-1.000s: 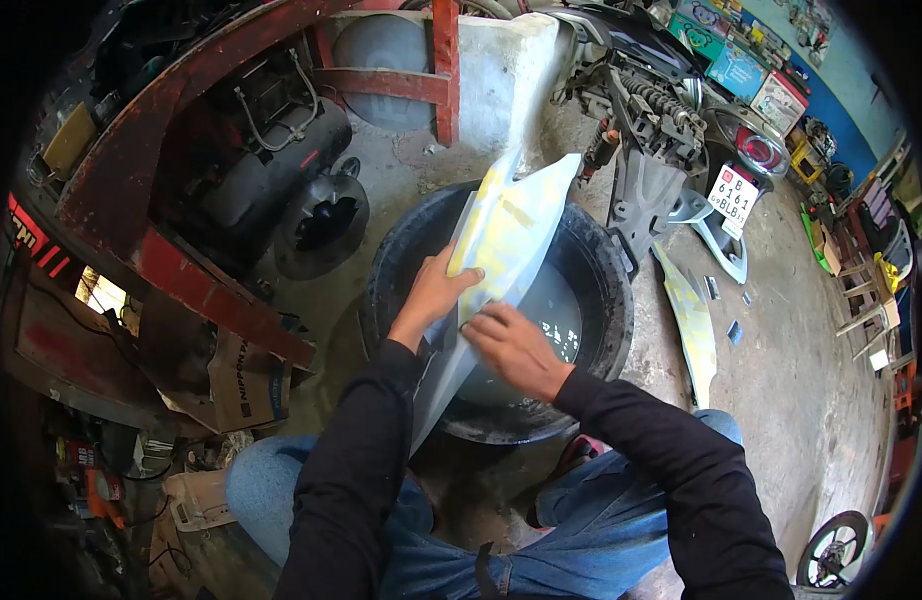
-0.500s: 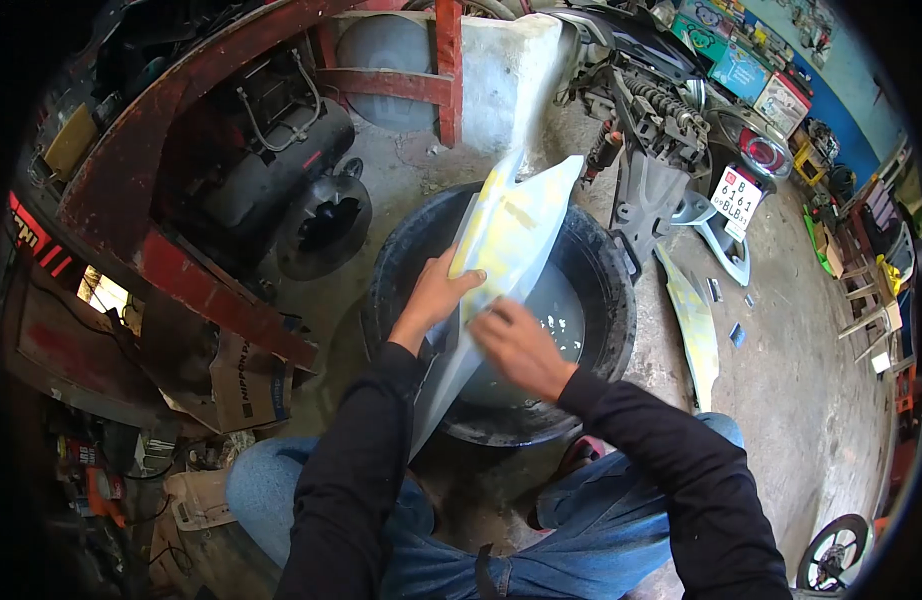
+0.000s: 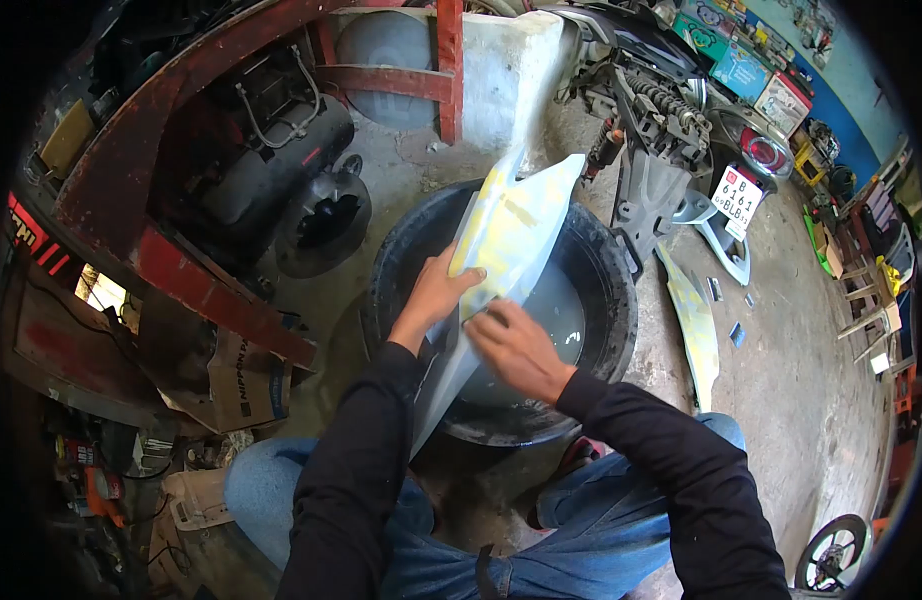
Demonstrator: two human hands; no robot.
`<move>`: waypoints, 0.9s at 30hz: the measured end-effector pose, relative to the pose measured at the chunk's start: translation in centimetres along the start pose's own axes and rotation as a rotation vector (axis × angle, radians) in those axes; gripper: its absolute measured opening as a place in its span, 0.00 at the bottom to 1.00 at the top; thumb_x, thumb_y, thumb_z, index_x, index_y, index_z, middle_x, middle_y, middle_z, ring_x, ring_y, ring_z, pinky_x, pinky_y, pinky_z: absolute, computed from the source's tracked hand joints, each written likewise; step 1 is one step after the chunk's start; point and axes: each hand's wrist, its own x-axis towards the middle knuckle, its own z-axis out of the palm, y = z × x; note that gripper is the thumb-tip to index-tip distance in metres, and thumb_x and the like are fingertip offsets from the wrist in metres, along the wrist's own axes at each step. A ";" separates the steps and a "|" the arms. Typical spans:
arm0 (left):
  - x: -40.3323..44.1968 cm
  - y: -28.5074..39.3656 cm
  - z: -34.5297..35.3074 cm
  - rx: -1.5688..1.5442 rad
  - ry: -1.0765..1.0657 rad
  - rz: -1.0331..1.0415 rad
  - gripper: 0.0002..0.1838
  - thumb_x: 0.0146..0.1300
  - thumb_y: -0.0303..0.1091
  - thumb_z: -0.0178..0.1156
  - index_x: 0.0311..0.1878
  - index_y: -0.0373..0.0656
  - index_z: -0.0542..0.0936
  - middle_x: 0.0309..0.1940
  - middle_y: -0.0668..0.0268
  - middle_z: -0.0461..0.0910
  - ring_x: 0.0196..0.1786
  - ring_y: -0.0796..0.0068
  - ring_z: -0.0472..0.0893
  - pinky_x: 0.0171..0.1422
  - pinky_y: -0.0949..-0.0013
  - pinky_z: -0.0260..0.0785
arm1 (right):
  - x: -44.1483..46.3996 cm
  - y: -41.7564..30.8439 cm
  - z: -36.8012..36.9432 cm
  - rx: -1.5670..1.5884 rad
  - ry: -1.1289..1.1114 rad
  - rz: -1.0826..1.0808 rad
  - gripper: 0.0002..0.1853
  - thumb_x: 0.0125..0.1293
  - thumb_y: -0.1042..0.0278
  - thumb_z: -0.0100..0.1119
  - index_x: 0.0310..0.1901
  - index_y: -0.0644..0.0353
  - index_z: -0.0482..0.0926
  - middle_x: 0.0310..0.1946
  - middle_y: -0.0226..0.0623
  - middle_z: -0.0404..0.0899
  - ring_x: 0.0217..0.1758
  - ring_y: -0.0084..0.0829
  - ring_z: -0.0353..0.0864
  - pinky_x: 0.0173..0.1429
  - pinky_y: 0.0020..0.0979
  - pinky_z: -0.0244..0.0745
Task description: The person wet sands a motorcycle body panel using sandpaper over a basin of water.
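Observation:
A long motorcycle fairing panel, pale blue-white with yellow patches, slants over a black tub of cloudy water. My left hand grips the panel's left edge, thumb on the patched face. Against the panel's lower middle, my right hand presses with its fingers curled together. Whatever may be under those fingertips is hidden. The panel's lower end passes beside my left forearm towards my lap.
A second patched panel lies on the concrete floor to the right, near small dark-blue pieces. Beyond the tub stands a partly stripped motorcycle. At left are a red frame and a black tank.
My right hand has shifted slightly left and down along the panel. My left hand and the panel have hardly moved.

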 end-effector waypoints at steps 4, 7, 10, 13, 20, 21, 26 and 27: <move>-0.1 -0.3 0.3 0.085 0.059 0.010 0.36 0.62 0.44 0.67 0.72 0.44 0.73 0.56 0.44 0.81 0.61 0.48 0.77 0.68 0.55 0.68 | -0.1 -0.3 0.2 -0.018 -0.003 -0.007 0.15 0.58 0.72 0.60 0.48 0.64 0.82 0.46 0.37 0.77 0.56 0.43 0.75 0.62 0.41 0.74; 0.3 -0.4 0.1 -0.004 0.042 -0.007 0.34 0.62 0.44 0.67 0.71 0.43 0.74 0.56 0.44 0.82 0.59 0.47 0.78 0.66 0.55 0.69 | 0.1 -1.2 0.1 -0.037 0.026 -0.103 0.16 0.57 0.71 0.61 0.47 0.64 0.83 0.47 0.37 0.79 0.56 0.43 0.75 0.61 0.40 0.74; -0.1 -0.3 0.1 0.040 0.056 0.050 0.33 0.62 0.43 0.67 0.70 0.43 0.75 0.54 0.45 0.83 0.58 0.48 0.80 0.65 0.55 0.70 | 0.1 1.5 -0.3 -0.011 0.010 0.095 0.15 0.57 0.72 0.61 0.48 0.64 0.83 0.48 0.34 0.79 0.54 0.42 0.75 0.63 0.41 0.74; -0.2 -0.1 0.2 -0.012 0.023 0.050 0.32 0.62 0.43 0.67 0.69 0.41 0.75 0.51 0.47 0.85 0.56 0.52 0.83 0.64 0.56 0.71 | -0.2 -0.4 0.4 0.068 -0.058 -0.007 0.21 0.56 0.74 0.64 0.53 0.64 0.82 0.49 0.37 0.81 0.57 0.43 0.76 0.62 0.40 0.75; 0.2 -0.3 0.4 -0.141 -0.012 0.069 0.31 0.62 0.39 0.66 0.68 0.38 0.75 0.49 0.48 0.87 0.52 0.60 0.87 0.61 0.61 0.74 | -0.2 0.2 0.2 0.045 -0.058 0.059 0.21 0.55 0.74 0.65 0.53 0.62 0.82 0.48 0.35 0.81 0.55 0.42 0.77 0.61 0.39 0.76; 0.0 -0.5 0.4 -0.176 -0.009 0.069 0.32 0.62 0.39 0.66 0.69 0.38 0.75 0.49 0.48 0.87 0.53 0.60 0.87 0.61 0.61 0.74 | -0.3 -0.8 0.5 0.082 -0.043 -0.008 0.20 0.55 0.74 0.64 0.53 0.61 0.82 0.48 0.35 0.81 0.55 0.43 0.77 0.61 0.39 0.76; 0.2 -0.7 0.1 -0.094 -0.005 0.057 0.33 0.62 0.39 0.67 0.70 0.39 0.74 0.50 0.49 0.87 0.53 0.59 0.86 0.61 0.61 0.74 | -0.2 2.3 -0.5 -0.024 -0.055 0.152 0.19 0.56 0.73 0.64 0.51 0.62 0.83 0.46 0.35 0.80 0.56 0.42 0.77 0.62 0.38 0.75; 0.3 -0.7 0.1 -0.116 -0.009 0.056 0.33 0.62 0.39 0.67 0.70 0.40 0.74 0.50 0.49 0.87 0.54 0.59 0.86 0.61 0.61 0.74 | -0.1 1.5 -0.3 -0.025 -0.055 0.150 0.19 0.56 0.73 0.64 0.51 0.62 0.83 0.46 0.35 0.80 0.56 0.42 0.77 0.62 0.38 0.75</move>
